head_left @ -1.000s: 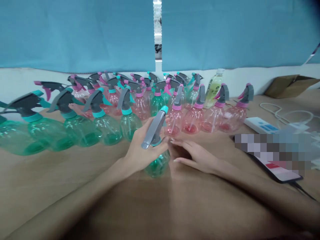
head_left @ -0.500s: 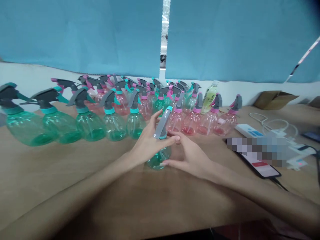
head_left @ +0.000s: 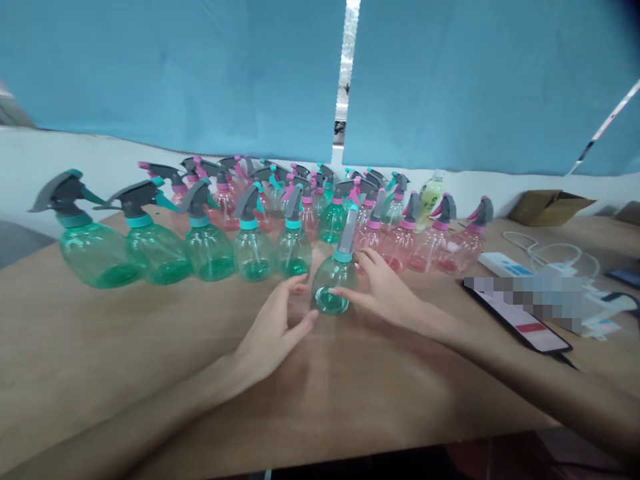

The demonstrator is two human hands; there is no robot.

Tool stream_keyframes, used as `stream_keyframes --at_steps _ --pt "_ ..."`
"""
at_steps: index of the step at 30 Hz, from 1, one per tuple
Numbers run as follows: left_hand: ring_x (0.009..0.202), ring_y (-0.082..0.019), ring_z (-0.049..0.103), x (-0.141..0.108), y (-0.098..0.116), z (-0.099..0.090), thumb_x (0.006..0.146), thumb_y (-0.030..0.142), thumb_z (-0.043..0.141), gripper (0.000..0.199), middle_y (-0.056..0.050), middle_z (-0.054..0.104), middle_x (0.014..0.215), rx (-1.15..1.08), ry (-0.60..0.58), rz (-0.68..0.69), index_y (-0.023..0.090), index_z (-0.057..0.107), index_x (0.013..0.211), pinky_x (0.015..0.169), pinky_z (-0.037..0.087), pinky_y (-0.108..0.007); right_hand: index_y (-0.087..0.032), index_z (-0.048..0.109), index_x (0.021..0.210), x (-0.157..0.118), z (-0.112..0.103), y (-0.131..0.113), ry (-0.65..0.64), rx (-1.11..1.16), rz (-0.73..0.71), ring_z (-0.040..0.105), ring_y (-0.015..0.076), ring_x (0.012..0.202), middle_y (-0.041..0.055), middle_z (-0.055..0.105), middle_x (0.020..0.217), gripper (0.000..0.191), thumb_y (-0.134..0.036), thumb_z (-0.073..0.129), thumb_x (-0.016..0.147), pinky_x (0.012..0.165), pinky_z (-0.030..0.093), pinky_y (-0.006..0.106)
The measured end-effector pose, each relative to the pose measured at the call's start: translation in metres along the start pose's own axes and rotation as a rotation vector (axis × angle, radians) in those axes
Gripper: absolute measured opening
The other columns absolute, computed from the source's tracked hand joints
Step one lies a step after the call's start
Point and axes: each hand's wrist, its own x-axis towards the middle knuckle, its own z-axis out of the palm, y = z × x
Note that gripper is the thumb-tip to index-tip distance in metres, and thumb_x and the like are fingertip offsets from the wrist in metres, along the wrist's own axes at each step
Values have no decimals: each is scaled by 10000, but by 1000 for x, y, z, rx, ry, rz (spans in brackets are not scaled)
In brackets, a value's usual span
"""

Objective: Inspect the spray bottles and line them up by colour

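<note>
A clear green spray bottle (head_left: 334, 283) with a teal collar and grey trigger head stands upright on the wooden table, in front of the rows of others. My right hand (head_left: 387, 287) grips its body from the right, thumb across the front and fingers at the far side. Just left of that bottle is my left hand (head_left: 273, 327), open, thumb and fingers apart, holding nothing. Beyond it stands a row of green spray bottles (head_left: 210, 253) with teal collars. To the right, behind my right hand, are pink spray bottles (head_left: 425, 250) with pink collars.
More pink and green spray bottles crowd together at the back, near a labelled drink bottle (head_left: 431, 193). On the right lie a phone (head_left: 520, 320) with a cable, a white box (head_left: 505, 264), white cords and a cardboard box (head_left: 550, 208). A blue cloth (head_left: 175, 73) hangs behind.
My left hand has let go of the bottle's top and moved down and left, opening. My right hand keeps hold of the bottle, now farther from me. The view has shifted slightly left.
</note>
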Motion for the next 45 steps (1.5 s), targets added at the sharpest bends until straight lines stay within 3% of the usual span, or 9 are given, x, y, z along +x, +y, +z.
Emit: stream_keyframes --at_steps 6,15,24,31,35,37,39,43,45 --pt "1087 -229 584 -6 -18 -6 870 212 492 364 -62 564 1210 86 -96 50 255 421 1224 936 463 -439 -189 538 1097 35 -1 19 -39 -167 82 571 302 1014 114 609 1026 489 -569 590 795 814 483 443" --pt "987 -217 591 12 -14 -3 863 182 460 196 -52 574 1073 167 -167 127 226 544 1035 858 485 -405 -173 562 944 68 -7 26 -170 -290 113 628 286 855 107 656 916 391 -532 600 793 679 483 390" --pt "969 -206 577 32 -13 8 853 143 452 188 -41 590 1029 169 -179 229 220 564 982 856 481 -381 -122 581 1011 83 1 26 -177 -341 182 646 337 861 166 672 974 462 -527 598 789 672 494 428" --pt "867 -193 593 46 -9 17 862 166 456 177 -41 591 1018 188 -195 243 219 561 995 805 490 -376 -152 500 1275 60 -14 27 7 -195 99 575 334 1117 161 599 1241 584 -484 607 807 877 472 473" --pt "910 -205 592 56 -2 22 870 183 455 180 -48 595 1029 171 -210 248 214 578 997 816 487 -386 -196 623 1072 29 -44 38 79 -116 102 664 207 714 62 713 935 312 -421 546 871 723 513 384" --pt "918 -204 593 63 2 26 869 185 456 168 -48 597 1020 142 -205 247 207 585 975 811 493 -376 -197 637 992 17 -54 49 174 -128 166 644 191 647 63 710 943 272 -421 553 862 647 508 361" --pt "886 -191 597 72 7 32 860 172 463 155 -43 602 998 104 -198 240 202 584 951 794 502 -360 -186 626 1013 12 -58 60 210 -133 235 654 212 691 81 702 1006 307 -437 580 841 665 508 379" --pt "812 -166 601 85 18 46 848 142 464 155 -31 627 967 47 -156 240 200 582 929 767 505 -344 -147 550 1195 22 -47 72 194 -69 284 596 303 1085 144 637 1196 540 -497 629 791 896 458 439" --pt "787 -156 602 89 23 52 849 135 457 162 -23 638 961 34 -128 240 202 583 926 751 501 -331 -140 498 1263 32 -38 74 168 -34 317 552 320 1157 161 600 1252 644 -543 623 777 941 427 458"
